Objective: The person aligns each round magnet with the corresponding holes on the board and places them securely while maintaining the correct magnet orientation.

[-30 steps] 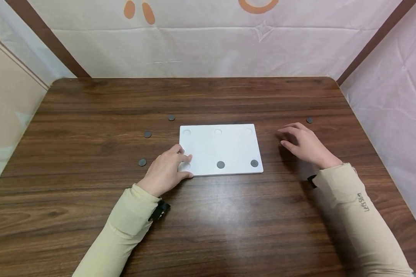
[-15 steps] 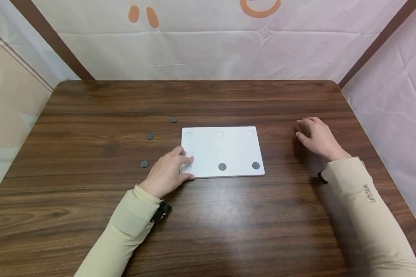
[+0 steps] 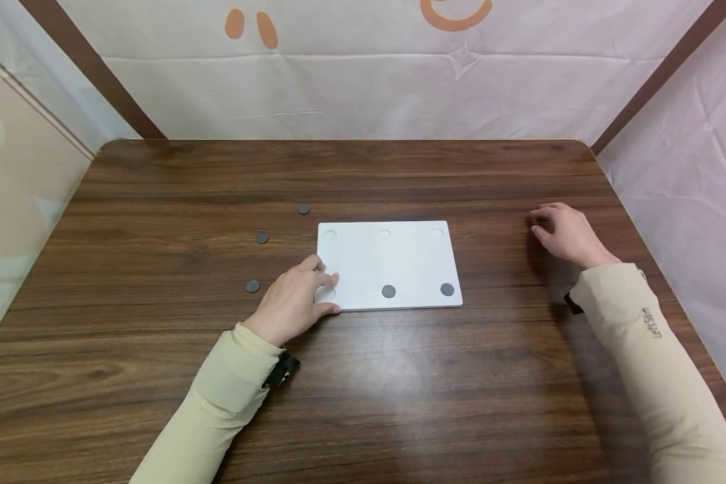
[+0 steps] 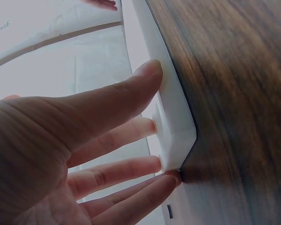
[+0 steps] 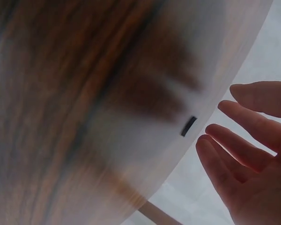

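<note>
My left hand [image 3: 293, 299] grips the near left corner of a white rectangular board [image 3: 405, 262]. In the left wrist view, the thumb [image 4: 147, 79] presses the board's side while other fingertips touch its corner. Two dark grey discs sit on the board's near side, a middle one [image 3: 388, 291] and a right one [image 3: 447, 289]. Shallow round recesses line the far side. My right hand [image 3: 571, 234] hovers over the table to the right, fingers loosely bent. In the right wrist view, a dark disc [image 5: 189, 126] lies on the table just off its fingertips; the hand hides it in the head view.
Left of the board, three more grey discs lie on the brown wooden table [image 3: 393, 410]: a far one [image 3: 304, 209], a middle one [image 3: 263, 237] and a near one [image 3: 253, 286]. Printed cloth walls [image 3: 363, 94] stand along the table's back and sides.
My right hand has moved right and away from the board, until it covers the disc on the right in the head view. My left hand keeps its place on the board.
</note>
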Demonstrator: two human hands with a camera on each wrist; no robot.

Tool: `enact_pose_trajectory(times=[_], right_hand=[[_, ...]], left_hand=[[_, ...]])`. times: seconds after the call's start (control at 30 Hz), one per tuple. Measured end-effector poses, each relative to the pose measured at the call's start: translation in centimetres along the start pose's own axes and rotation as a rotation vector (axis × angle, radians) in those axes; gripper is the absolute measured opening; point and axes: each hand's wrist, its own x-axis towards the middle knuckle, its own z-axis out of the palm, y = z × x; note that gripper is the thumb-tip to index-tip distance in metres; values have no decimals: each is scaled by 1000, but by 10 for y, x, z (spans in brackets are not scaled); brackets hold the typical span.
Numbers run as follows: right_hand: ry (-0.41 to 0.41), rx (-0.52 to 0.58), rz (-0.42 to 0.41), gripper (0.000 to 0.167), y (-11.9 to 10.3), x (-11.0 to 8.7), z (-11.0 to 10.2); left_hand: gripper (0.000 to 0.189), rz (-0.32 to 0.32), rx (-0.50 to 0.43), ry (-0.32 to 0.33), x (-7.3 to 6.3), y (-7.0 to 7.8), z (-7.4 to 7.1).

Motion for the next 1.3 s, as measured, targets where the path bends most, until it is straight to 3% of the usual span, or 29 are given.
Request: enact_pose_trajectory(times=[0.23,0.8,1.1,1.3], right_hand=[[-11,10,35,38,9,4,-1],[42,-32,-6,33,17,10,2],[63,-9,81,30,16,11,-1],[106,-13,93,26,18,13,1]], left_hand=[[37,-2,-4,-11,0,1,0],[35,5,2,-2,-1,0,0],[39,5,7,2,-1,0,0],[42,8,9,13,-1,0,0]])
